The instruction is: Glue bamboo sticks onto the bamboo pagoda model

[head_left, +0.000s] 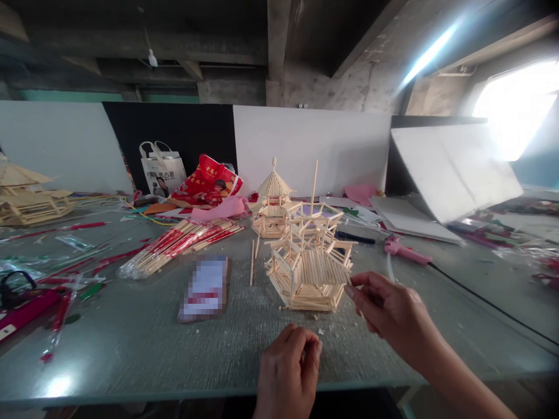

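Observation:
A pavilion model [310,285] built of thin wooden sticks stands in front of me, with a slatted roof panel [323,266] on its near side. At the right corner of that panel, my right hand [384,299] pinches a thin wooden stick between thumb and fingers; most of the stick is hidden. My left hand [288,364] is curled closed at the table's front edge, apart from the model; its fingers hide whatever may be inside. Behind stands a pavilion [274,203] with a pointed roof. Loose sticks [252,263] lie left of the near model.
A pink glue gun [406,250] with a black cord lies at right, near a dark pen-like tool [356,237]. Leftward are bundled sticks [183,241] in plastic, a blurred flat pad [204,288] and another stick model [30,195]. White boards [454,169] lean at back right.

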